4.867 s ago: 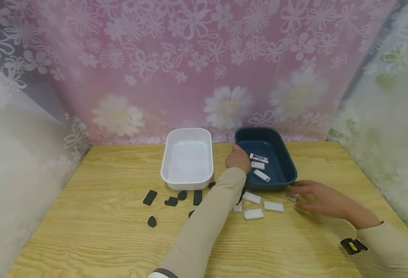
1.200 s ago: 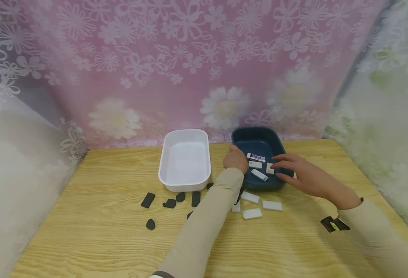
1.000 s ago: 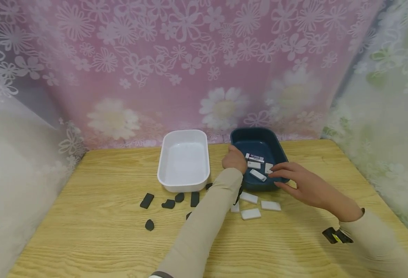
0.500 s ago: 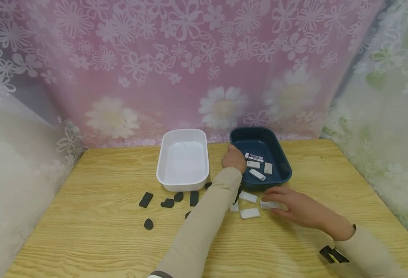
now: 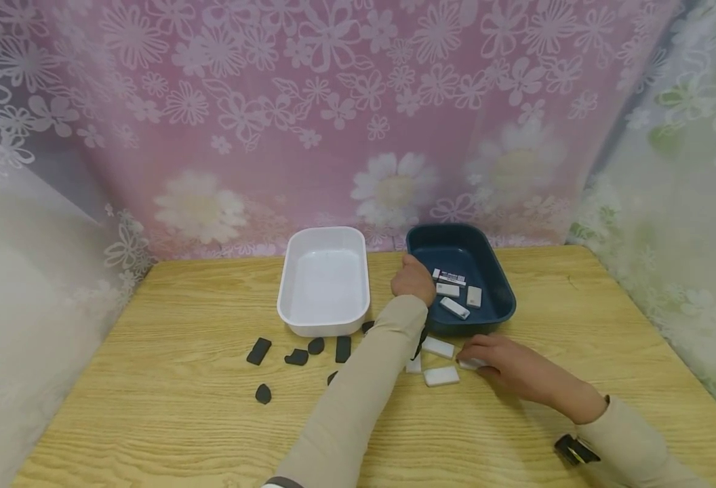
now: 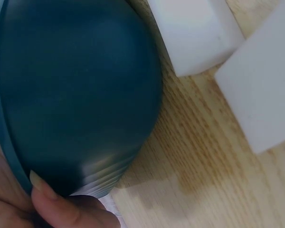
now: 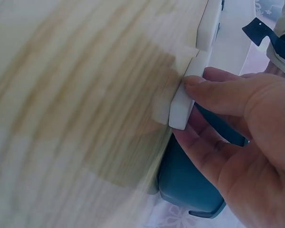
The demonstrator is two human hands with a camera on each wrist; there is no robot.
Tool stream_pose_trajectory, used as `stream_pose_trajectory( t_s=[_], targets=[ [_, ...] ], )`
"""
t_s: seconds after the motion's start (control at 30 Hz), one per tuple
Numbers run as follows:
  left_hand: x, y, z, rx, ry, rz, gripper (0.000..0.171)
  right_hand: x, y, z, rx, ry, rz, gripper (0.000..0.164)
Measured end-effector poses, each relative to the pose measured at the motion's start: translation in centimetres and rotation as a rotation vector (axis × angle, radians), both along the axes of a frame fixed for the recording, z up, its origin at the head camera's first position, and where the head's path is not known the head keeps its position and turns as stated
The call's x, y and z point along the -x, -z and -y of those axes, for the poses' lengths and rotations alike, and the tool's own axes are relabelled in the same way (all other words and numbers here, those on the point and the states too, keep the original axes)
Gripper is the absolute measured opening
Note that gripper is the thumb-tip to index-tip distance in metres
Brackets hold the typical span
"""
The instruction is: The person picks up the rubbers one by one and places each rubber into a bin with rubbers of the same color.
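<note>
My left hand [image 5: 413, 279] grips the left rim of a dark blue basin [image 5: 500, 288], its thumb [image 6: 61, 209] over the edge in the left wrist view. Below the basin's front, my right hand [image 5: 513, 369] pinches a white, block-shaped eraser [image 7: 181, 107] between thumb and fingers, close over the wooden table. Most of that eraser is covered by the fingers in the head view. Several white erasers [image 5: 455, 308] lie inside the basin, one with a dark printed sleeve [image 5: 452, 277]. More white erasers [image 5: 441, 376] rest on the table in front, partly behind my left sleeve.
A white basin [image 5: 285, 308] stands left of the blue one. Several black pieces, some rectangular [image 5: 259, 351] and some rounded [image 5: 263, 394], are scattered in front of it. My left forearm [image 5: 358, 393] crosses the table's middle. Flowered curtains [image 5: 272, 169] hang behind.
My right hand moved from the basin's front right corner into the basin, where a white eraser now lies, then down to another eraser on the table. The left hand kept its hold.
</note>
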State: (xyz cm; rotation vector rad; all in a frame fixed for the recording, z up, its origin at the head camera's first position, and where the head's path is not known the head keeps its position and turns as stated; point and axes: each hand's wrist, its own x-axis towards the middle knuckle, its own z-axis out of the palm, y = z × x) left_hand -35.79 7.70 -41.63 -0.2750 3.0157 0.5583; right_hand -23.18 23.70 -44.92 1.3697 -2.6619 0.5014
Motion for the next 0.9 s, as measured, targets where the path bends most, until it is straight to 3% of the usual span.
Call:
stream_pose_trajectory(
  t_s=[0.37, 0.53, 0.77, 0.9],
  targets=[
    [0.1, 0.2, 0.0, -0.012, 0.008, -0.004, 0.031, -0.2, -0.3, -0.1, 0.014, -0.024, -0.014, 0.035],
    [0.0, 0.4, -0.1, -0.017, -0.003, -0.003, 0.027, -0.3, -0.6, -0.5, 0.028, -0.035, 0.043, 0.036],
    [-0.1, 0.2, -0.1, -0.019, -0.014, -0.012, 0.026, -0.1, -3.5, -1.6, 0.062, -0.033, 0.115, 0.041],
    [0.1, 0.2, -0.1, -0.008, -0.008, -0.022, 0.027, 1.0, -5.3, -1.9, 0.095, -0.010, 0.064, 0.045]
  ],
)
